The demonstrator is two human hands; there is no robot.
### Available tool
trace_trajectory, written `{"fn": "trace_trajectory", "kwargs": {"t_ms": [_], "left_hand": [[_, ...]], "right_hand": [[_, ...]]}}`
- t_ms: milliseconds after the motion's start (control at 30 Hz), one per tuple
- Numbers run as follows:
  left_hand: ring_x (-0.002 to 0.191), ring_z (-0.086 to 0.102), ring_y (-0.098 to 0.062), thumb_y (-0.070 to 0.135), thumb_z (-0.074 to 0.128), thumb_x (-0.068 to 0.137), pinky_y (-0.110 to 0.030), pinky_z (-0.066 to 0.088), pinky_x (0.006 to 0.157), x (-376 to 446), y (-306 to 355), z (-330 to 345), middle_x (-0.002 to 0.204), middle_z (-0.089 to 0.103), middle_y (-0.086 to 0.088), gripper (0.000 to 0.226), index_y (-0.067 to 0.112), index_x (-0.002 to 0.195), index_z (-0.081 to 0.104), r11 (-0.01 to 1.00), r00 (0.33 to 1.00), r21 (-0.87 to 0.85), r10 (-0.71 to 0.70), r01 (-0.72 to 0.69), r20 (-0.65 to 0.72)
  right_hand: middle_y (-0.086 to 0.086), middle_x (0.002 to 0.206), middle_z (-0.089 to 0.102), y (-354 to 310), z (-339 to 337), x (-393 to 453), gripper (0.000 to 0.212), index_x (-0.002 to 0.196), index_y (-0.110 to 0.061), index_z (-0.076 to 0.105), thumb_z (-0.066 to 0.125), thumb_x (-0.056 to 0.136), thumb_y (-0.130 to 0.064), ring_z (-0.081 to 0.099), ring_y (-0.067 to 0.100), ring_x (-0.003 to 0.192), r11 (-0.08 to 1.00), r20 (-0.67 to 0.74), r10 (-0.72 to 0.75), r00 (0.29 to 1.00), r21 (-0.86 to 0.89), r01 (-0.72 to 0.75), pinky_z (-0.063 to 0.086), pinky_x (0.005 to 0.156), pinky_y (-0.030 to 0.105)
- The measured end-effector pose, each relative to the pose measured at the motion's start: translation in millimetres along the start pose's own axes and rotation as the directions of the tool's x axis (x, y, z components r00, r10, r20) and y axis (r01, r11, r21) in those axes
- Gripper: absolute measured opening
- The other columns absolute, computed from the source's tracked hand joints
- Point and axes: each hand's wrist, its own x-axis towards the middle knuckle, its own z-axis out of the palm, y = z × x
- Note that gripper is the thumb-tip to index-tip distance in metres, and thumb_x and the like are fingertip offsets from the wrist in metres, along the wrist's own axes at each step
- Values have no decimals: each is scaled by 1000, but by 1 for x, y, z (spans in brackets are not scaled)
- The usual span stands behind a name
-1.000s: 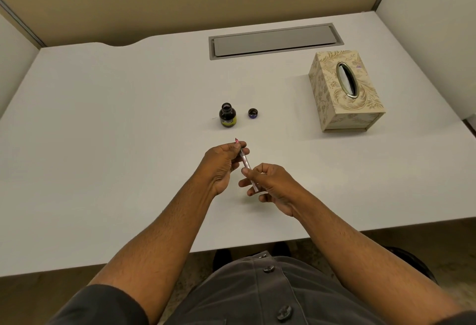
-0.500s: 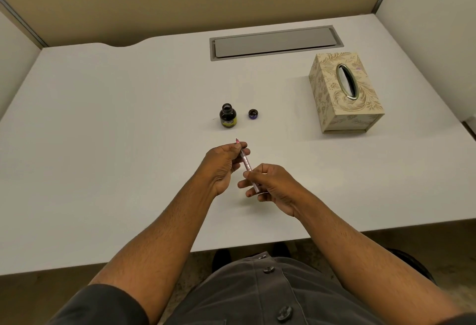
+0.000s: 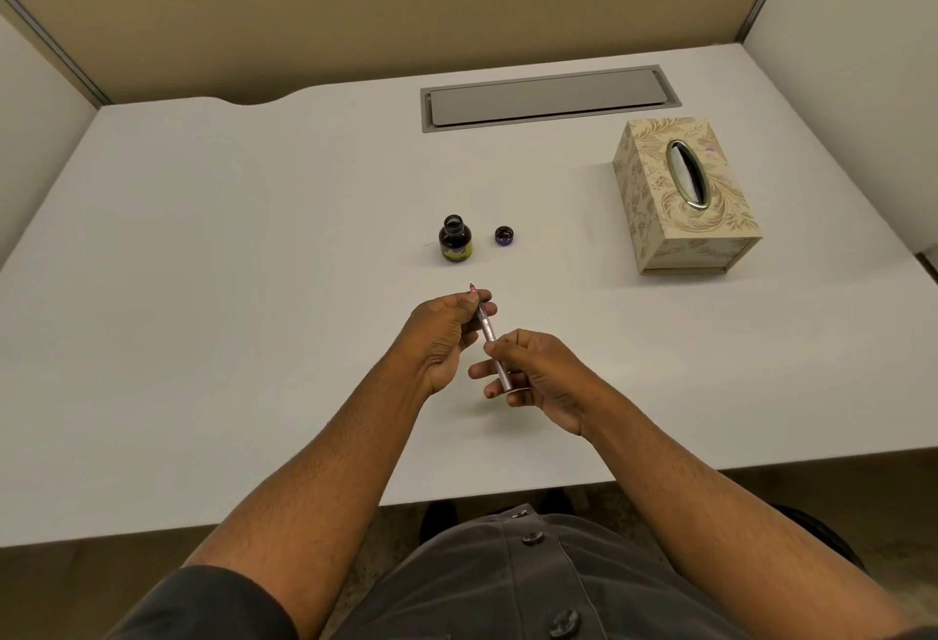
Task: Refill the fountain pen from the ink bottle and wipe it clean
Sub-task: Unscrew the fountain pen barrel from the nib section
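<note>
The fountain pen (image 3: 488, 332), held above the near desk (image 3: 213, 284) nib-far, is pinched near the nib by the left hand (image 3: 446, 335) and at the barrel by the right hand (image 3: 538, 375); the barrel should probably be twisted gently, clear of the open ink bottle (image 3: 455, 246) beyond.

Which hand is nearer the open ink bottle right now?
Left. The left hand sits just below the ink bottle, holding the pen's nib end; the right hand is farther back and right.

Even soft light, wide-angle edge bending
</note>
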Motion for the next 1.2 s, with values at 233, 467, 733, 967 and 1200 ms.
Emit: {"fn": "trace_trajectory", "kwargs": {"t_ms": [233, 467, 733, 967, 1200], "left_hand": [[92, 61, -18, 10, 49, 98, -34, 45, 91, 1, -1, -2, 91, 71, -5, 20, 10, 97, 68, 1000, 1000, 5, 6, -6, -7], [89, 60, -15, 11, 47, 99, -31, 43, 88, 1, 1, -1, 92, 70, -5, 21, 12, 96, 68, 1000, 1000, 8, 11, -11, -4], [92, 61, -18, 9, 49, 98, -33, 45, 90, 2, 0, -2, 93, 70, -6, 19, 10, 98, 68, 1000, 1000, 4, 0, 0, -19], [90, 61, -15, 11, 48, 98, -32, 44, 91, 2, 0, -1, 92, 70, -5, 20, 11, 97, 68, 1000, 1000, -3, 3, -3, -6], [86, 60, -14, 11, 49, 98, -30, 43, 85, 1, -1, -3, 90, 70, -4, 20, 12, 95, 68, 1000, 1000, -4, -4, 4, -11]], "right_hand": [[15, 97, 76, -3, 1, 0, 32, 109, -8, 67, 41, 98, -25, 64, 19, 66, 999, 18, 22, 1000, 40, -23, 45, 58, 26], [11, 97, 76, 0, 3, 4, 21, 101, -13, 58, 63, 92, -31, 67, 18, 68, 1000, -20, -17, 1000, -21, 16, 46, 55, 25], [15, 98, 75, -3, 2, 2, 29, 109, -6, 64, 42, 98, -22, 66, 21, 70, 1000, 14, 6, 1000, 25, -6, 47, 57, 26], [9, 89, 75, -1, 4, 5, 19, 104, -12, 61, 60, 94, -28, 64, 17, 67, 1000, -35, -22, 999, -11, 22, 45, 53, 24], [10, 89, 74, 1, 4, 4, 24, 103, -8, 64, 46, 96, -22, 63, 18, 70, 1000, 1, -4, 1000, -9, 4, 45, 56, 25]]}}
